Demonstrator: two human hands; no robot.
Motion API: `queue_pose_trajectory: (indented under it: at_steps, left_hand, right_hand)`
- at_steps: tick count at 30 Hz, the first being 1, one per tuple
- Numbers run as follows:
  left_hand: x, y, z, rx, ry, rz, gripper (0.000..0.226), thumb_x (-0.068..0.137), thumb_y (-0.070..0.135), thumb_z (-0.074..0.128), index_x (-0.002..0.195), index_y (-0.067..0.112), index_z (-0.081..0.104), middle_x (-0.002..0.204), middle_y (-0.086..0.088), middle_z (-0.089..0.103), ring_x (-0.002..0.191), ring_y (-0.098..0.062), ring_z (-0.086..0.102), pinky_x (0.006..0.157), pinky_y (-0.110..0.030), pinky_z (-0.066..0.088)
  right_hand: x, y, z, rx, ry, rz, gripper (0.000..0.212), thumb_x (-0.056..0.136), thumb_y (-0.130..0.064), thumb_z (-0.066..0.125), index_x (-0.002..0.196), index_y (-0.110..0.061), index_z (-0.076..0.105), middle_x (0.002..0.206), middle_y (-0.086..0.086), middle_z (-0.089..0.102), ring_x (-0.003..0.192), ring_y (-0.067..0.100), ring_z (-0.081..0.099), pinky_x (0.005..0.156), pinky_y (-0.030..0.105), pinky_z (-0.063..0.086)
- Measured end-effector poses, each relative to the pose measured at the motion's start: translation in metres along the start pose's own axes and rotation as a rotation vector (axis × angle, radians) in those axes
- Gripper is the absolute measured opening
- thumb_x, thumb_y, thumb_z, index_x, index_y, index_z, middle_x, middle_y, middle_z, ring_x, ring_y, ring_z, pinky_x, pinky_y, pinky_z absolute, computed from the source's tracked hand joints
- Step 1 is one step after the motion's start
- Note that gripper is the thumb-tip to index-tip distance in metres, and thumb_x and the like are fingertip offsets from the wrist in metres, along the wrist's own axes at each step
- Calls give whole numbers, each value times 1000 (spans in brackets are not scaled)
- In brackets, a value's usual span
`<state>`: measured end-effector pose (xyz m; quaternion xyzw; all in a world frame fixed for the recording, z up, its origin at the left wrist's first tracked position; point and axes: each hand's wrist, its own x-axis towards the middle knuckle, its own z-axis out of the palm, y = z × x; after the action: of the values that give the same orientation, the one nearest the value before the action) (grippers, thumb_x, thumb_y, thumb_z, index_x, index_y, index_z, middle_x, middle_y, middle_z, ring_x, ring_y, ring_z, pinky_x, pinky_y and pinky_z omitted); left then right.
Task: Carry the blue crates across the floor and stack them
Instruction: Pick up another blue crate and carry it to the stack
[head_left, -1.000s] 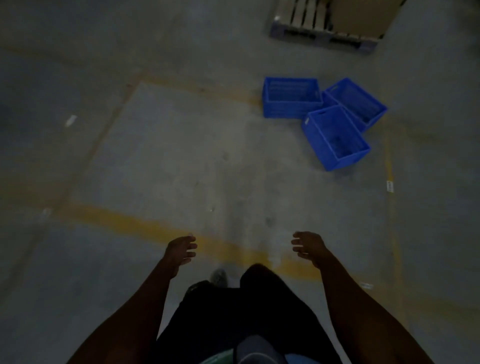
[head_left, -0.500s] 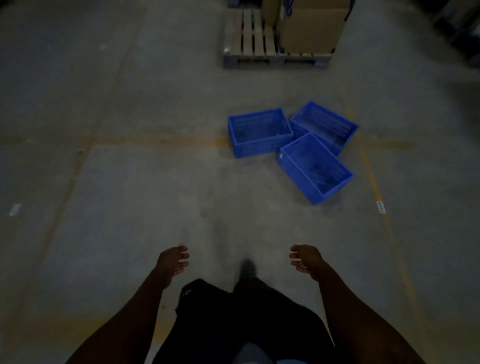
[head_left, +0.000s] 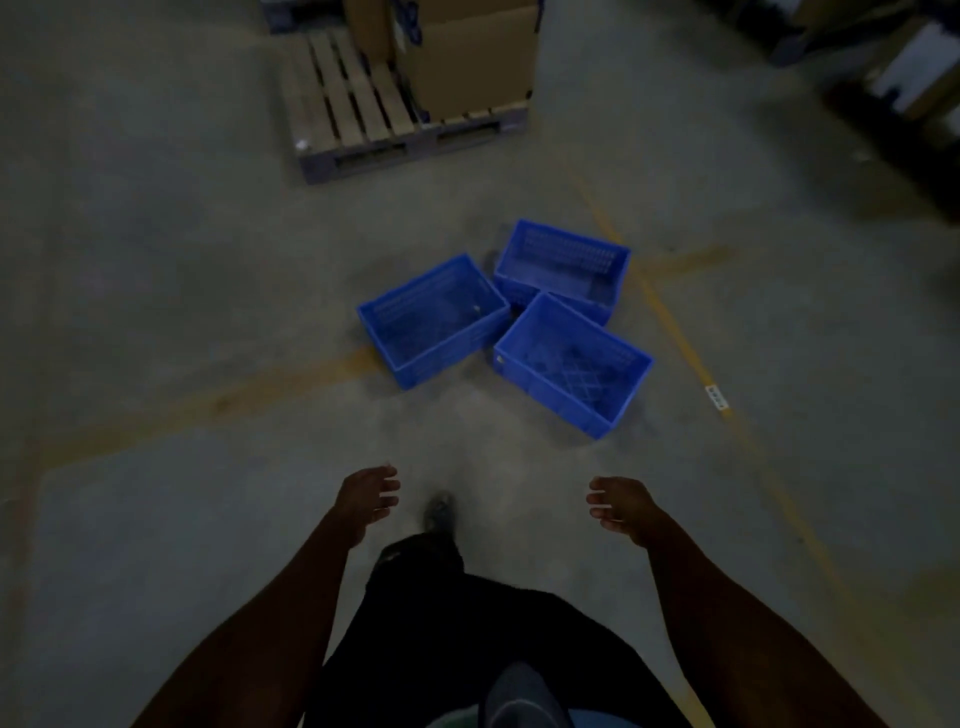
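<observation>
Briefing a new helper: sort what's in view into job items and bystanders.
Job:
- left blue crate
- far blue crate
- near blue crate
- left hand, right hand, both empty

Bystanders:
- wooden pallet
- cardboard box
- yellow floor lines

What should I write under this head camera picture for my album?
Empty left hand and right hand reach toward three blue crates clustered on the floor before a pallet.

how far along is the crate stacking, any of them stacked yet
Nothing looks stacked yet: the left crate, far crate and near crate all sit side by side on the floor. Left hand and right hand hold nothing. Lifting, carrying and stacking all remain.
</observation>
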<state>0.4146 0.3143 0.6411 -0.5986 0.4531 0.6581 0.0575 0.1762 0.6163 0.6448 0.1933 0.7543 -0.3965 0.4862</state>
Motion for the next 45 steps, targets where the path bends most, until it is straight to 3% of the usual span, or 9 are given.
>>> queue_pose_trajectory:
  at_steps: [13,20,27,30,34,38,40,42,45]
  left_hand:
    - [150,252,126,384,-235,61,18,100,27,56,105,14,67,87,-4,65,68,-19,58,63,-28,43]
    - [235,350,221,507,-263,143,16,96,25,60,83,19,56,60,6,52,45,-5,45,38,-16,32]
    - [313,407,311,667,-302,196,27,100,19,53,74,17,52,60,0,46,46,-10,42,39,-16,31]
    - [374,410,348,810,-356,199,28,89,33,57,68,15,56,58,-4,51,51,-17,43,50,-24,32]
    - [475,389,406,868,-378,177,31,101,12,51,69,13,50,58,-3,52,47,-9,49,45,-19,38]
    - [595,335,442,1019,-346,225,25,95,22,58,71,15,58,72,-18,60,69,-32,60,59,-28,53]
    - [647,311,455,1112,-339,281,20,88,34,63,83,14,61,95,-26,68,91,-39,66,80,-41,55]
    - [703,288,464,1126,-338,318,25,93,31,67,104,9,61,111,-21,66,103,-34,64,87,-36,49]
    - [766,262,473,1058,-312,354,72,80,52,76,137,13,55,133,-11,62,117,-29,62,99,-46,51]
  right_hand:
    - [85,-143,-33,414,192,24,14,94,-20,57,96,-15,69,84,6,70,65,21,64,63,26,43]
    - [172,-215,-73,428,167,85,16,97,-21,54,99,-10,66,84,9,69,65,23,63,65,29,45]
    - [255,-268,-106,379,206,109,14,99,-19,54,107,-8,60,94,14,67,70,25,62,64,30,49]
    - [313,-273,-116,380,175,105,8,100,-14,53,99,-10,60,85,11,62,65,23,58,61,29,47]
    - [423,-259,-120,328,211,103,15,96,-15,55,86,-22,63,86,4,64,74,21,62,77,37,55]
    - [531,-219,-121,422,200,212,35,103,-16,45,78,-15,68,71,8,62,40,11,57,45,17,43]
    - [578,-200,-120,394,206,222,24,103,-16,46,87,-12,63,77,9,59,40,11,57,51,21,41]
    - [622,-184,-117,280,232,212,16,100,-18,50,87,-20,59,82,6,58,56,15,59,61,26,45]
    - [680,-161,-117,160,358,161,12,96,-18,59,86,-24,55,89,9,60,59,12,56,54,23,47]
